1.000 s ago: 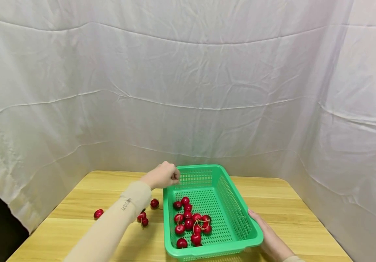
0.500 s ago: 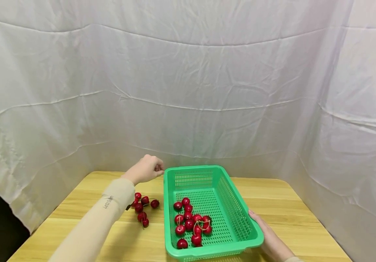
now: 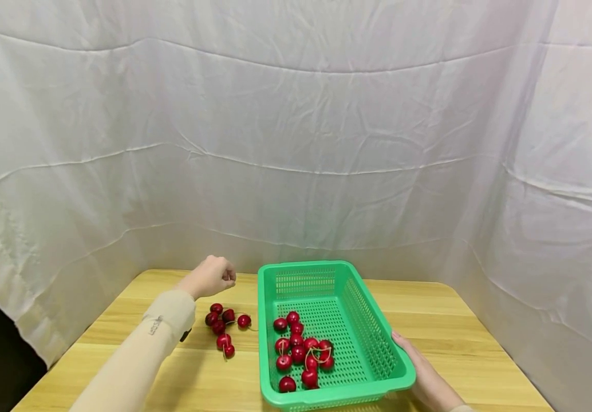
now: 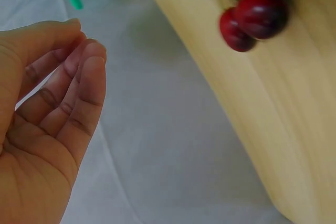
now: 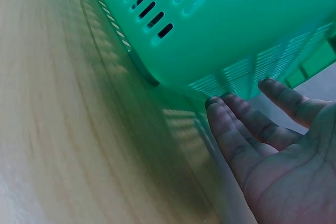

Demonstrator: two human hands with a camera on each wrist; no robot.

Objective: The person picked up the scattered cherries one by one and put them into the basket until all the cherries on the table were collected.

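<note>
My left hand [image 3: 208, 277] hovers above the back left of the table, just beyond a loose cluster of red cherries [image 3: 218, 327]. Its fingers curve loosely toward the thumb, and nothing shows between them in the left wrist view. A green slotted plastic basket [image 3: 334, 394] stands right of the cluster, with several cherries [image 3: 298, 353], some on stems, gathered in its left and near part. At the basket's right side rests my right hand [image 3: 422, 369]. In the right wrist view its extended fingers [image 5: 226, 121] lie against or very near the basket's outer wall.
The wooden table [image 3: 481, 366] has its far edge close to a hanging white curtain [image 3: 296, 143], which also runs along both sides. One stemmed cherry [image 3: 244, 321] lies close to the basket's left wall.
My left hand has moved left from the basket's far left rim to behind the loose cherries, uncovering them. The right hand and the basket stay where they were.
</note>
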